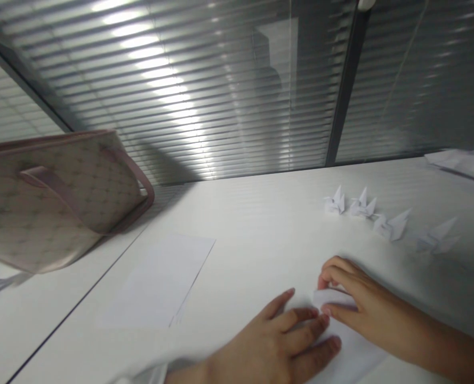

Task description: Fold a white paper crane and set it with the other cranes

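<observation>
A folded white paper sheet (346, 338) lies on the white table (256, 229) at the bottom right, partly under both hands. My left hand (274, 344) rests on it with fingers spread and flat, holding nothing in its grip. My right hand (364, 304) curls over the sheet's upper end, pinching the folded edge between thumb and fingers. The part of the sheet under my fingers is hidden. Several white origami cranes (388, 224) stand in a loose row beyond my right hand, not touching it.
A flat blank paper sheet (159, 280) lies left of my hands. A beige patterned handbag (56, 197) with pink trim leans in at the left. More paper sheets (460, 162) lie at the far right corner, by a glass partition with blinds (205, 90).
</observation>
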`<state>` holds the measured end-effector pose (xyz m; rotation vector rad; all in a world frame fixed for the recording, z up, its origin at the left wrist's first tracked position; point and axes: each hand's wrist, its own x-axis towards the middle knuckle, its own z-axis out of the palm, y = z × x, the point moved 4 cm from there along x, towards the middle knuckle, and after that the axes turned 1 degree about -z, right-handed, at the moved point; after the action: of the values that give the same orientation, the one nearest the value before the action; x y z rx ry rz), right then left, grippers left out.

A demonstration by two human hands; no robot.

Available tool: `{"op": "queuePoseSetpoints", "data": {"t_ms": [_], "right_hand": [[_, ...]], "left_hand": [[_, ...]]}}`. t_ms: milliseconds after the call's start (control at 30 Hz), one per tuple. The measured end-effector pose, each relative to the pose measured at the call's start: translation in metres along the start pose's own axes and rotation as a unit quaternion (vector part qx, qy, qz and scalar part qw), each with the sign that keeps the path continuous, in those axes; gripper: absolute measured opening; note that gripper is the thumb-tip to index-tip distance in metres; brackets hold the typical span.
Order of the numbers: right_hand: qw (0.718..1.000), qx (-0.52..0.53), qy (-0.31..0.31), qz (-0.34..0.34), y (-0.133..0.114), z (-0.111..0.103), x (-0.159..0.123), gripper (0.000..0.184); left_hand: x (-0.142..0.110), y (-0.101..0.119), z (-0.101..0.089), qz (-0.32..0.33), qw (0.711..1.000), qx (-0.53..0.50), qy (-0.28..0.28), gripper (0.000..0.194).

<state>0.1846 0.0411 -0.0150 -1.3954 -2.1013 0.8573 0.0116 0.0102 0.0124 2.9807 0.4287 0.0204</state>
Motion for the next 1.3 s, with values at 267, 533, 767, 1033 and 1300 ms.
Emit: {"op": "queuePoseSetpoints", "data": {"t_ms": [267, 533, 767, 1033, 1300], "right_hand": [[0.985, 0.152, -0.029, 0.079, 0.003, -0.002, 0.01, 0.014], [0.986, 0.147, 0.071, 0.023, -0.023, -0.006, -0.001, 0.011], [0.977, 0.126, 0.16, -0.06, -0.031, -0.009, -0.011, 0.015], [0.972, 0.157, 0.156, -0.084, -0.035, -0.012, -0.01, 0.014], [0.972, 0.168, 0.144, -0.082, -0.032, -0.011, -0.011, 0.015]], "left_hand": [[-0.001, 0.001, -0.002, -0.013, 0.998, -0.064, -0.013, 0.046], [0.004, -0.015, 0.001, -0.319, 0.743, -0.502, 0.307, 0.021], [0.023, -0.013, 0.025, -0.35, 0.637, -0.645, 0.237, 0.038], [0.018, -0.012, 0.028, -0.351, 0.624, -0.66, 0.228, 0.038], [0.019, -0.013, 0.028, -0.348, 0.614, -0.666, 0.241, 0.036]]}}
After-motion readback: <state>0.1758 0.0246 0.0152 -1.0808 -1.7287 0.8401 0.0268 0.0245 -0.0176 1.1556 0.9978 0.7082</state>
